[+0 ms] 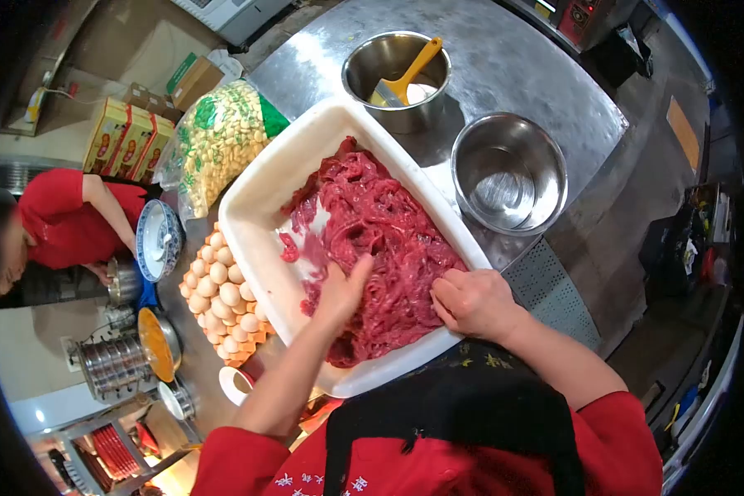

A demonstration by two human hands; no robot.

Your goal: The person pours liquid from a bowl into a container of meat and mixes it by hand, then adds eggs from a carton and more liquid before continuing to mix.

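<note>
A white plastic tub (pixel 254 190) stands tilted in view on the metal table, holding a heap of raw red meat pieces (pixel 380 215). My left hand (pixel 341 289) is down in the meat at the near left side. Its thumb stands apart from the fingers, which are partly blurred and covered by meat. At the tub's near right corner my right hand (pixel 475 302) is closed over the rim, knuckles up and fingertips curled to the inside, against the meat. Whether that hand also holds some meat is hidden.
Beyond the tub are a steel pot (pixel 397 116) with a yellow-handled brush (pixel 417 70) and a steel bowl (pixel 510 174). To the left are egg trays (pixel 223 298), a bag of pale pieces (pixel 223 140) and a blue-white bowl (pixel 159 240). A co-worker in a red shirt (pixel 66 215) is at far left.
</note>
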